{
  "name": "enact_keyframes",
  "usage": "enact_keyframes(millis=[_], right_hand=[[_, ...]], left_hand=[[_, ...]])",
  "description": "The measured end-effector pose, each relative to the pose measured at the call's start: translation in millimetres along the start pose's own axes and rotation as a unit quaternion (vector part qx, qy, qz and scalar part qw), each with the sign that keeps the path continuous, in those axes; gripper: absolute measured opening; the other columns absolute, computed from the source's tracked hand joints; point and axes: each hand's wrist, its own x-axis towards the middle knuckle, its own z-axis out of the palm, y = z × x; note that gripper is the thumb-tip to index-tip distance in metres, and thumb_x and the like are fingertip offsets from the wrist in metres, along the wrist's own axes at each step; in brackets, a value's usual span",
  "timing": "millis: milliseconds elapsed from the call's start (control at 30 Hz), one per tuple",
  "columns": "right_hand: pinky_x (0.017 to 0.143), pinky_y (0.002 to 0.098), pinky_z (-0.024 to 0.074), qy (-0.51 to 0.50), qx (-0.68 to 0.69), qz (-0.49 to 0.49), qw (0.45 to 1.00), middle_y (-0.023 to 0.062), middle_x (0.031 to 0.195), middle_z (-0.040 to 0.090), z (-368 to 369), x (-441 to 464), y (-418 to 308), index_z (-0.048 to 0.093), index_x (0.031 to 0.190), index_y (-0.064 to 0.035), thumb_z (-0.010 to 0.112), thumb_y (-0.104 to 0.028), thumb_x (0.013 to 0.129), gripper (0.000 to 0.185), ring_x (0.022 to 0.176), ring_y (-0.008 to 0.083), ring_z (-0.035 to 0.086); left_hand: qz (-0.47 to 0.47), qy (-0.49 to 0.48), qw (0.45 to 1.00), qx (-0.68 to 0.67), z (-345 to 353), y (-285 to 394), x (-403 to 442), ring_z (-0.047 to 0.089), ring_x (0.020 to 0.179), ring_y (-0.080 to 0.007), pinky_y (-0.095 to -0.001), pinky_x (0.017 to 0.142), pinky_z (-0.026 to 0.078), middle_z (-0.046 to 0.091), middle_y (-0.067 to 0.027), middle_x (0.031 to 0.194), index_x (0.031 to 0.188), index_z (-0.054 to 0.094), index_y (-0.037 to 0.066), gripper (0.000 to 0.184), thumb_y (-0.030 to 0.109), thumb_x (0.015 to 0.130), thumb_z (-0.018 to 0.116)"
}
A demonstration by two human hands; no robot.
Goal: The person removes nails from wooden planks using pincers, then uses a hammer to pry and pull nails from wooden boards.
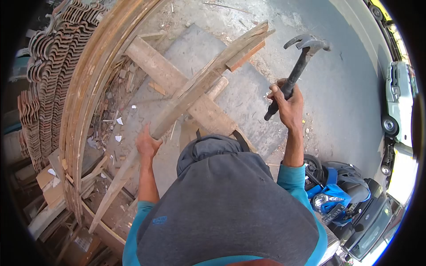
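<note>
My right hand [288, 104] is wrapped round the dark handle of a claw hammer [298, 66], raised with its metal head up and away from the wood. On the left, my left hand [147, 142] grips a long rough wooden beam [195, 91] that runs slantwise from lower left to upper right. The beam rests across a wide plank [162, 66] in front of me. Near its far end, a short reddish-brown wood piece [246, 56] lies against the beam's side. A short round-edged block [218, 88] sits by the crossing.
Long boards [84, 80] stand at the left beside stacked roof tiles [57, 75]. Wood scraps [49, 190] lie lower left. A dark sheet [195, 44] covers ground beneath the planks. A blue motorcycle [333, 195] and vehicles, including a white one [399, 102], are at the right.
</note>
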Motion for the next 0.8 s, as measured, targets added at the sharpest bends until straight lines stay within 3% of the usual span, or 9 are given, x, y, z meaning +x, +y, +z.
enact_keyframes(millis=[133, 233, 400, 500, 567, 633, 667, 733, 800], right_hand=[[0.049, 0.0266, 0.0451, 0.037, -0.058, 0.005, 0.998, 0.0007, 0.067, 0.059, 13.0, 7.6, 7.6, 0.062, 0.103, 0.0011, 0.077, -0.025, 0.096, 0.030, 0.054, 0.0093, 0.058], [0.050, 0.0260, 0.0445, 0.088, -0.098, -0.023, 0.991, -0.0003, 0.067, 0.058, 19.6, 9.9, -12.8, 0.063, 0.102, 0.0006, 0.079, -0.024, 0.095, 0.030, 0.055, 0.0084, 0.057], [0.049, 0.0230, 0.0445, 0.125, 0.059, -0.200, 0.970, 0.0012, 0.075, 0.060, 36.6, 32.1, -53.1, 0.057, 0.111, -0.0016, 0.075, -0.013, 0.097, 0.025, 0.055, 0.0081, 0.056], [0.053, 0.0300, 0.0462, 0.094, 0.034, -0.094, 0.991, 0.0048, 0.073, 0.058, 62.0, 52.3, 24.6, 0.057, 0.099, -0.0022, 0.069, -0.014, 0.100, 0.016, 0.059, 0.0120, 0.058], [0.062, 0.0394, 0.0491, -0.049, -0.203, -0.066, 0.976, 0.0109, 0.072, 0.058, 71.8, 46.9, 113.2, 0.057, 0.096, -0.0004, 0.067, -0.019, 0.099, 0.022, 0.067, 0.0204, 0.061], [0.070, 0.0448, 0.0493, -0.106, -0.242, 0.039, 0.964, 0.0152, 0.072, 0.057, 71.3, 37.4, 168.8, 0.056, 0.094, 0.0006, 0.068, -0.025, 0.097, 0.029, 0.073, 0.0266, 0.062], [0.070, 0.0448, 0.0493, -0.119, -0.243, 0.023, 0.962, 0.0152, 0.072, 0.057, 70.8, 46.5, 162.2, 0.056, 0.094, 0.0006, 0.068, -0.025, 0.097, 0.029, 0.073, 0.0266, 0.062], [0.054, 0.0370, 0.0459, -0.120, -0.251, 0.030, 0.960, 0.0038, 0.063, 0.052, 67.7, 36.7, 154.5, 0.056, 0.093, -0.0027, 0.067, -0.027, 0.099, 0.027, 0.057, 0.0149, 0.054], [0.054, 0.0366, 0.0466, -0.138, -0.251, 0.046, 0.957, 0.0038, 0.063, 0.053, 60.0, 30.5, 145.8, 0.055, 0.092, -0.0029, 0.067, -0.031, 0.100, 0.031, 0.056, 0.0152, 0.055]], left_hand=[[0.020, -0.007, 0.999, -0.033, -1.0, -12.6, 15.7, 0.065, 0.110, -0.0403, -0.0499, 0.093, 0.053, 0.068, -0.0184, 0.121, 0.140, 0.056, 0.013, 0.087, 0.023, 0.060, 0.089], [0.010, -0.038, 0.999, -0.038, -11.6, -9.6, 14.3, 0.065, 0.110, -0.0408, -0.0493, 0.093, 0.053, 0.068, -0.0186, 0.120, 0.138, 0.057, 0.013, 0.085, 0.023, 0.060, 0.089], [-0.001, 0.014, 1.000, -0.007, -8.9, 4.2, -1.3, 0.064, 0.109, -0.0393, -0.0511, 0.090, 0.053, 0.068, -0.0173, 0.113, 0.138, 0.056, 0.014, 0.085, 0.023, 0.062, 0.090], [0.016, 0.036, 0.999, 0.025, -3.1, 3.1, -2.6, 0.063, 0.110, -0.0389, -0.0514, 0.088, 0.053, 0.067, -0.0176, 0.113, 0.139, 0.055, 0.015, 0.086, 0.023, 0.062, 0.091], [0.001, 0.012, 1.000, 0.001, -7.9, 1.5, 2.6, 0.063, 0.109, -0.0391, -0.0514, 0.088, 0.052, 0.067, -0.0177, 0.113, 0.139, 0.055, 0.015, 0.086, 0.024, 0.062, 0.091], [-0.016, -0.003, 1.000, -0.020, -10.5, 0.8, 7.6, 0.064, 0.108, -0.0394, -0.0515, 0.088, 0.052, 0.067, -0.0177, 0.113, 0.139, 0.055, 0.016, 0.086, 0.024, 0.061, 0.091], [-0.014, -0.007, 1.000, -0.020, -8.2, 2.7, 7.5, 0.064, 0.107, -0.0398, -0.0518, 0.088, 0.052, 0.068, -0.0178, 0.113, 0.140, 0.054, 0.016, 0.087, 0.025, 0.062, 0.091], [-0.008, -0.022, 1.000, -0.008, -17.6, 0.1, 3.6, 0.064, 0.106, -0.0401, -0.0521, 0.088, 0.052, 0.068, -0.0179, 0.113, 0.141, 0.054, 0.016, 0.087, 0.025, 0.062, 0.090], [-0.032, -0.061, 0.997, -0.026, -19.6, 5.2, 8.3, 0.065, 0.104, -0.0407, -0.0523, 0.088, 0.052, 0.068, -0.0186, 0.113, 0.141, 0.054, 0.016, 0.087, 0.025, 0.063, 0.090]])
